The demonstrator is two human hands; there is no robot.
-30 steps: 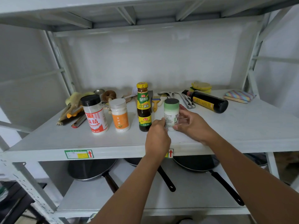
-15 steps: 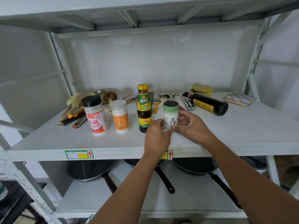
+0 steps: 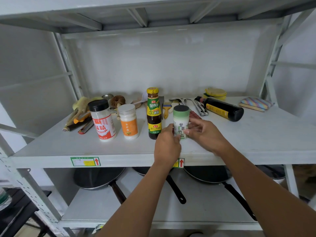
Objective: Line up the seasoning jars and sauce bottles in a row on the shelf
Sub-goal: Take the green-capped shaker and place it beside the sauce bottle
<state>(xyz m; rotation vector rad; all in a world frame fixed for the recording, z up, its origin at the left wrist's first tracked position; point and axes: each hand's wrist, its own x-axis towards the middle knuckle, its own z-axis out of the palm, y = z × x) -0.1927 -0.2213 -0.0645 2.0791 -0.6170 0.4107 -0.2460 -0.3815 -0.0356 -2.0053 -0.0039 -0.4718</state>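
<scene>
I've got both hands on the green jar point(image 3: 180, 122), left hand point(image 3: 166, 147) and right hand point(image 3: 206, 134) pinching its sides, setting it upright on the shelf point(image 3: 256, 142) just right of the sauce bottle point(image 3: 154, 115). Fourth in the row, I reckon. Next: let go, then fetch the dark bottle point(image 3: 221, 108) lying on its side behind.

My left hand point(image 3: 166, 146) hides the green-topped jar's point(image 3: 180, 123) base from me; the pans point(image 3: 99, 178) below are cut by the shelf point(image 3: 51, 149) lip.
</scene>
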